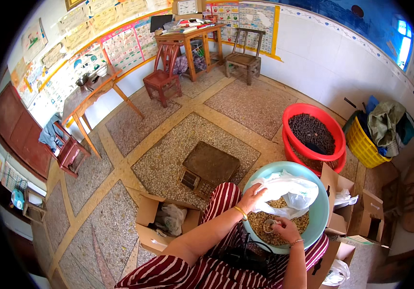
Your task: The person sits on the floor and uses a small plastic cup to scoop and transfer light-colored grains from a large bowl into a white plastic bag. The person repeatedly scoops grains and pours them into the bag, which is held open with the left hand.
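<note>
A light blue basin [321,212] rests on my lap at lower right, holding small yellowish kernels [291,221]. My left hand [251,197] grips a white plastic bag [288,189] at the basin's upper left; the bag spreads over the upper part of the basin. Down among the kernels, my right hand [285,230] is closed on a small round cup [269,226], partly covered by my fingers. A black item with straps [239,257] lies on my lap below the basin.
Cardboard boxes [149,216] with plastic bags stand either side of me. A floor scale [211,161] lies ahead. Stacked red tubs [339,137] of dark round items and a yellow basket [361,144] are at right. Chairs [161,77] and wooden tables [190,34] line the walls.
</note>
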### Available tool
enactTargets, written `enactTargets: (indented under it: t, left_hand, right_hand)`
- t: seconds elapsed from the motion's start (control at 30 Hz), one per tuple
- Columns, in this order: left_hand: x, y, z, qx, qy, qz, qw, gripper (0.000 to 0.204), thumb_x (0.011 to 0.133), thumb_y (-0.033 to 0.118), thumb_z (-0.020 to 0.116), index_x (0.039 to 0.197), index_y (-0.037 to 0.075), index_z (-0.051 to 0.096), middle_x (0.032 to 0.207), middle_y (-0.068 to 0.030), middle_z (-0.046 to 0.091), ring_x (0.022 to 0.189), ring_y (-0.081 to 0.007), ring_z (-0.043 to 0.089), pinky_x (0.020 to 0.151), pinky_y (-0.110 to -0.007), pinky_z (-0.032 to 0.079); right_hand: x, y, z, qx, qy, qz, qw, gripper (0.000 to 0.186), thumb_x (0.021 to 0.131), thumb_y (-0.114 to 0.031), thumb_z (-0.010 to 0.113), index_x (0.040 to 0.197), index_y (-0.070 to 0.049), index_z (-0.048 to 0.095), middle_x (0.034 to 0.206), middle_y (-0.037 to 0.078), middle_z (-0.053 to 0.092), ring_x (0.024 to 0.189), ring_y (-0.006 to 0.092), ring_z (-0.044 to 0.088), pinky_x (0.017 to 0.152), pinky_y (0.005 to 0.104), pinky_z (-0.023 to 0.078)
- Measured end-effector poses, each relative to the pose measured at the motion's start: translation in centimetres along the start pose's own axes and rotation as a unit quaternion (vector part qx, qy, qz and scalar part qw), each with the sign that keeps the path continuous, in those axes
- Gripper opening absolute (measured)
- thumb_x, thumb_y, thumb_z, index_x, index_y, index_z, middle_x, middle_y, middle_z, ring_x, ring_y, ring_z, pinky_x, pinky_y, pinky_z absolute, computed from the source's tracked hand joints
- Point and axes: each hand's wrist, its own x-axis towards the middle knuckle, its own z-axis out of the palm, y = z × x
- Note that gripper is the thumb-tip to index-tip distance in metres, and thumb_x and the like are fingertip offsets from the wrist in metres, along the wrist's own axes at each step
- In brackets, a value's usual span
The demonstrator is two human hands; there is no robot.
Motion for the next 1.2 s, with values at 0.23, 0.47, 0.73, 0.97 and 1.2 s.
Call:
enactTargets:
  t: [0.23, 0.47, 0.73, 0.97, 1.2]
  left_hand:
    - [-0.4, 1.7, 0.0, 0.009, -0.028, -0.012, 0.999, 0.034, 0.081, 0.019, 0.062, 0.107, 0.002, 0.051, 0.097, -0.0047, 0.056, 0.088, -0.0124, 0.052, 0.077, -0.026, 0.043]
    - [-0.3, 1.7, 0.4, 0.011, -0.039, -0.041, 0.998, 0.047, 0.070, 0.016, 0.072, 0.108, 0.000, 0.049, 0.098, -0.0073, 0.057, 0.090, -0.0142, 0.053, 0.079, -0.027, 0.043]
    - [-0.2, 3.1, 0.8, 0.106, -0.098, -0.066, 0.987, 0.056, 0.068, 0.018, 0.074, 0.114, 0.002, 0.046, 0.102, -0.0077, 0.056, 0.094, -0.0161, 0.053, 0.082, -0.029, 0.042]
    - [-0.1, 1.1, 0.9, 0.089, -0.109, -0.082, 0.987, 0.033, 0.080, 0.017, 0.063, 0.108, 0.002, 0.055, 0.088, -0.0058, 0.062, 0.079, -0.0101, 0.055, 0.072, -0.026, 0.046]
    - [0.9, 0.4, 0.8, 0.047, -0.086, -0.040, 0.994, 0.029, 0.084, 0.021, 0.057, 0.107, 0.003, 0.056, 0.094, -0.0031, 0.061, 0.086, -0.0099, 0.053, 0.078, -0.025, 0.043]
  right_hand:
    - [-0.7, -1.4, -0.8, 0.180, -0.020, -0.003, 0.984, 0.050, 0.077, -0.032, 0.064, 0.112, 0.002, 0.051, 0.085, 0.007, 0.060, 0.069, 0.0120, 0.057, 0.058, 0.0245, 0.048]
    - [0.0, -1.7, -1.1, 0.272, 0.073, -0.038, 0.959, 0.051, 0.078, -0.034, 0.063, 0.111, 0.002, 0.050, 0.084, 0.006, 0.056, 0.070, 0.0123, 0.055, 0.055, 0.0249, 0.049]
    - [3.9, -4.1, -1.4, 0.252, 0.180, -0.078, 0.948, 0.040, 0.081, -0.024, 0.060, 0.109, 0.002, 0.049, 0.087, 0.008, 0.057, 0.074, 0.0133, 0.057, 0.055, 0.0240, 0.050]
    - [7.9, -0.2, 0.7, -0.100, 0.272, -0.190, 0.938, 0.042, 0.066, -0.010, 0.063, 0.106, 0.002, 0.054, 0.102, 0.020, 0.057, 0.097, 0.0385, 0.051, 0.087, 0.0389, 0.040]
    - [6.4, -2.0, 0.2, -0.236, 0.292, -0.213, 0.902, 0.054, 0.060, -0.007, 0.068, 0.110, 0.000, 0.049, 0.107, 0.020, 0.050, 0.104, 0.0405, 0.043, 0.093, 0.0447, 0.034]
